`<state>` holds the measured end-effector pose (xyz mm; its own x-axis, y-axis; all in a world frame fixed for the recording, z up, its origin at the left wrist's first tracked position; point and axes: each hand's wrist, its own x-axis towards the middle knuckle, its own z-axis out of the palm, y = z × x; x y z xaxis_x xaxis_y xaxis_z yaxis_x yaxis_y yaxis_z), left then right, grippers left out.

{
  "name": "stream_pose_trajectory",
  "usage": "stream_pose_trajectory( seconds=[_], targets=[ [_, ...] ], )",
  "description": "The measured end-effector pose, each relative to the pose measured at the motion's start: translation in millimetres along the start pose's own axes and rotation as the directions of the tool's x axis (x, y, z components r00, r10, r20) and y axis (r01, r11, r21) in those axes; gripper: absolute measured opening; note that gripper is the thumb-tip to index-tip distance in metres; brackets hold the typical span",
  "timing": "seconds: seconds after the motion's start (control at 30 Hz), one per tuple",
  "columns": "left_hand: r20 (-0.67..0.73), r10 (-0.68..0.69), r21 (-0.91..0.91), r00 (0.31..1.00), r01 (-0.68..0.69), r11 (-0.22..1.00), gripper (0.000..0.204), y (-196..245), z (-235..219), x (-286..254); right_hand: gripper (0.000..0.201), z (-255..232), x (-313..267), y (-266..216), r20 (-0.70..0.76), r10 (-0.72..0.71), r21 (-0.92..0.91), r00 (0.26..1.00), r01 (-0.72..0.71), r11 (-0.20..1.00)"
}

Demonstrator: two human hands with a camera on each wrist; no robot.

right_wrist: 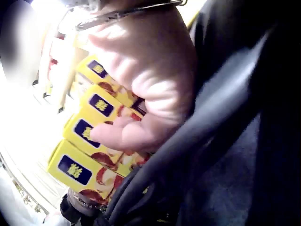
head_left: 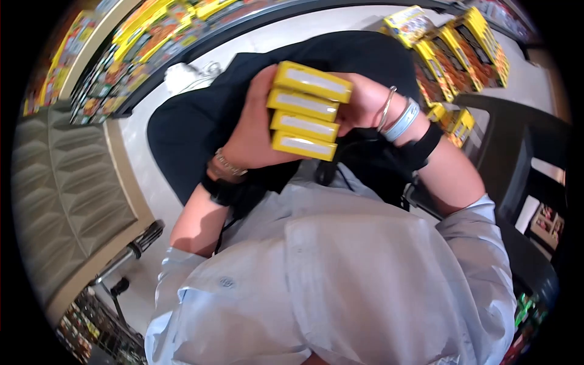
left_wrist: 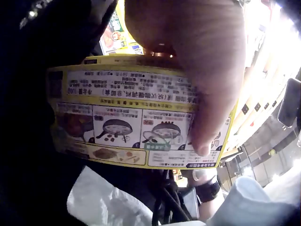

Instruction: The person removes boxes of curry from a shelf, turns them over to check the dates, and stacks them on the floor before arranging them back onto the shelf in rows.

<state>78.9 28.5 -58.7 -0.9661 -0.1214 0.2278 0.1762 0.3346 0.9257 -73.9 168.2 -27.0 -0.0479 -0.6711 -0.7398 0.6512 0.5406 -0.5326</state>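
Note:
Several yellow boxes of curry blocks form a stack over the person's dark-clad lap, narrow sides facing up in the head view. The left hand grips the stack from its left side. Its thumb lies across a printed panel with cooking pictures on one curry box in the left wrist view. At the opposite end, the right hand holds the boxes with bent fingers. In the right wrist view one finger rests against the dark label of a curry box. The right thumb is hidden.
A shelf with yellow packages curves along the upper left. More yellow boxes stand in rows at the upper right. A padded grey panel is on the left, a black frame on the right. White crumpled material lies beyond the knee.

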Motion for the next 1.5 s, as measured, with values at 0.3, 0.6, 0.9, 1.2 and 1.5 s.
stream_pose_trajectory(
  seconds=[0.3, 0.6, 0.9, 1.2, 1.5],
  targets=[
    [-0.056, 0.077, -0.068, 0.995, -0.080, 0.994, 0.112, -4.1, 25.2, -1.2, 0.056, -162.2, -106.7, 67.1, -0.583, -0.793, -0.760, -0.177, -0.225, 0.609],
    [-0.027, 0.100, 0.047, 0.995, -0.098, 0.994, 0.113, -7.2, 20.7, -6.4, 0.077, -252.4, -108.9, 133.5, -0.910, -0.383, -0.359, 0.158, 0.158, 0.920],
    [0.047, 0.145, -0.011, 0.988, -0.145, 0.989, 0.109, -5.5, 20.8, -3.5, 0.029, -142.4, -169.5, 94.5, -0.535, -0.235, 0.498, 0.812, 0.528, 0.688],
    [0.016, 0.162, 0.023, 0.987, -0.162, 0.986, 0.104, -6.4, 24.0, -2.1, 0.028, -92.7, -167.1, 59.1, -0.373, -0.355, 0.513, 0.857, 0.509, 0.691],
    [0.120, 0.040, 0.101, 0.992, -0.053, 0.994, 0.106, 2.4, 6.5, -9.1, 0.027, -54.8, -130.4, 10.8, -0.182, -0.589, 0.347, 0.787, 0.612, 0.711]
  ],
)
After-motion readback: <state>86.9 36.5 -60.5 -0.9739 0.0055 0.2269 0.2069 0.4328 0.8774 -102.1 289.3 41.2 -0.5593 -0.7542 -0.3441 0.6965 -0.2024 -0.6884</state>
